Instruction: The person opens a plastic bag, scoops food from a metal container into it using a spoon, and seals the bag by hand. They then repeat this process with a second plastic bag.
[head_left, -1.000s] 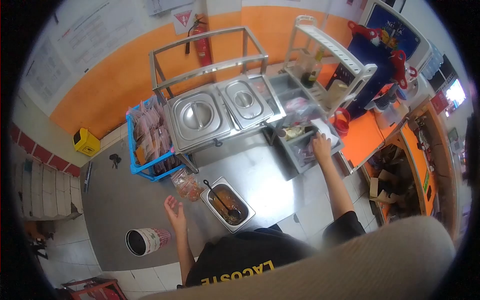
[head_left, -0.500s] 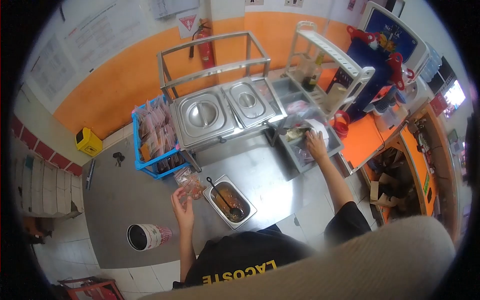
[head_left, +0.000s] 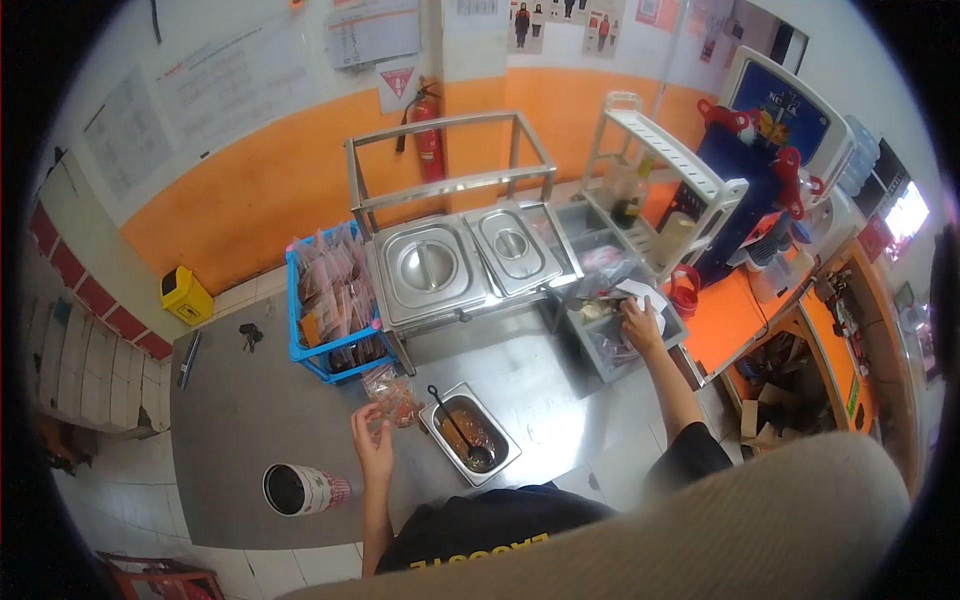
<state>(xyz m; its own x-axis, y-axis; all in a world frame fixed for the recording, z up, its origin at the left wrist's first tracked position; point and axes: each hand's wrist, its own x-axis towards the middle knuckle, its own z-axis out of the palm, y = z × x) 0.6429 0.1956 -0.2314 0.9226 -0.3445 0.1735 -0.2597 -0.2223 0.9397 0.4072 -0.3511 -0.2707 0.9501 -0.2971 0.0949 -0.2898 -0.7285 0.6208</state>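
Note:
My left hand point(head_left: 372, 443) rests on the steel counter point(head_left: 250, 420), fingers at the edge of a clear bag of reddish food point(head_left: 392, 393). Whether it grips the bag is unclear. Just right of it sits a small steel pan of brown sauce point(head_left: 470, 434) with a black ladle point(head_left: 455, 425) in it. My right hand point(head_left: 640, 322) reaches into a grey bin point(head_left: 668, 318) of plastic packets at the counter's right end, touching white paper or plastic there; its grip is hidden.
Two lidded steel warmer pans point(head_left: 470, 260) stand at the back under a steel frame. A blue crate point(head_left: 330, 300) of packets sits left of them. A patterned cup point(head_left: 298, 489) lies near the front edge. A white rack point(head_left: 660, 180) and an orange counter point(head_left: 730, 310) are to the right.
My left hand moved from open above the counter to the bag of reddish food. My right hand stayed in the grey bin. The view tilted upward slightly.

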